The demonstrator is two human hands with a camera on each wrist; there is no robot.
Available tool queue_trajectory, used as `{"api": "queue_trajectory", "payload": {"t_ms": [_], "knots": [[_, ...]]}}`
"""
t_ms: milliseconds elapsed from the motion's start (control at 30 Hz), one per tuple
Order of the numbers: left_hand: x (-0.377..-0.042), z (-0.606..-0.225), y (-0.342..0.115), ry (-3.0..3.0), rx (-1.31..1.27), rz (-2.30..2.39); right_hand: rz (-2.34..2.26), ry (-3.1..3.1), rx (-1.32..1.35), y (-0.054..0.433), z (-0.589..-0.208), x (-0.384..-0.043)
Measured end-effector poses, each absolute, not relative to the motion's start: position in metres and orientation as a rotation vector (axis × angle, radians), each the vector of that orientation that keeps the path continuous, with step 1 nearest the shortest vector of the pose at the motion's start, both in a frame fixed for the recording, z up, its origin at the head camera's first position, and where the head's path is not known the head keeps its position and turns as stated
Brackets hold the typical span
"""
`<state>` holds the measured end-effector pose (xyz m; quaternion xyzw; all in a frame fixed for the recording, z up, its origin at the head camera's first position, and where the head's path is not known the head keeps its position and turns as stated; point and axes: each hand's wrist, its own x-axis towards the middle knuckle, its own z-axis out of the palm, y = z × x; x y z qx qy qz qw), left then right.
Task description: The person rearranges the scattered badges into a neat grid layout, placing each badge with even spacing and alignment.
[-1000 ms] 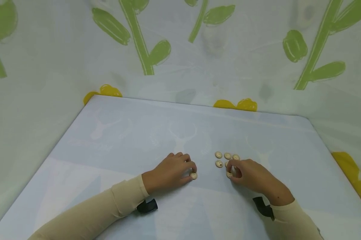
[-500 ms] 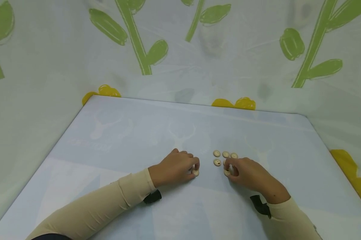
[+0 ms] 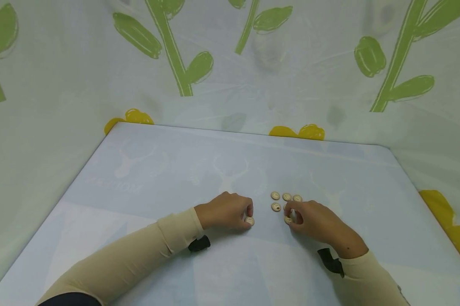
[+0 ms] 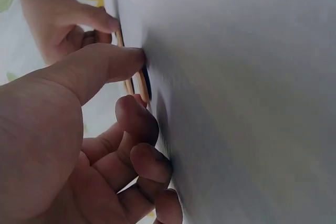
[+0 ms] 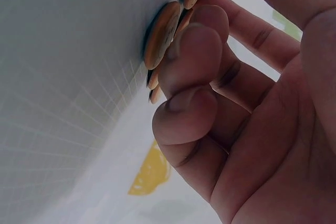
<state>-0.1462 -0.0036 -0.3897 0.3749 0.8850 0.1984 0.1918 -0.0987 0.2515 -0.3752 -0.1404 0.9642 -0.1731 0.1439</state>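
Observation:
In the head view, my left hand (image 3: 230, 211) is low on the table, its thumb and index finger pinching a round wooden button (image 3: 249, 221) at the edges. The left wrist view shows that button (image 4: 143, 85) edge-on between the fingertips. To the right, my right hand (image 3: 317, 222) holds another wooden button (image 3: 288, 220) between thumb and index finger, at the near side of a small group. Behind it lie a back row with a left button (image 3: 275, 195), a middle button (image 3: 286, 196) and a right button (image 3: 297, 198). A front button (image 3: 276, 207) sits below; its neighbour is partly hidden by my right fingers.
A pale blue-white printed cloth covers the table (image 3: 168, 170). Beyond its far edge hangs a light curtain (image 3: 306, 85) with green plants and yellow flowers. Black straps show beneath both wrists, the left strap (image 3: 199, 244) and the right strap (image 3: 331, 261).
My left hand has slid a little to the right with its button, closer to the group, and its fingers are more curled. My right hand stays at its button. The head view has shifted slightly.

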Motion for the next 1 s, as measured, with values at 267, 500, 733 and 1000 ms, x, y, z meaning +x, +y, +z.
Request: {"api": "queue_trajectory", "payload": {"t_ms": [267, 500, 733, 1000], "knots": [[-0.145, -0.390, 0.020, 2.487, 1.080, 0.547, -0.515, 2.774, -0.398, 0.253, -0.375, -0.099], [-0.145, -0.388, 0.043, 2.495, 1.083, 0.562, -0.518, 2.776, -0.428, 0.255, -0.374, -0.098], [-0.143, -0.388, 0.057, 2.550, 1.113, 0.464, -0.502, 2.764, -0.428, 0.254, -0.373, -0.100], [-0.142, -0.388, 0.063, 2.564, 1.097, 0.430, -0.515, 2.759, -0.421, 0.255, -0.374, -0.099]]}}
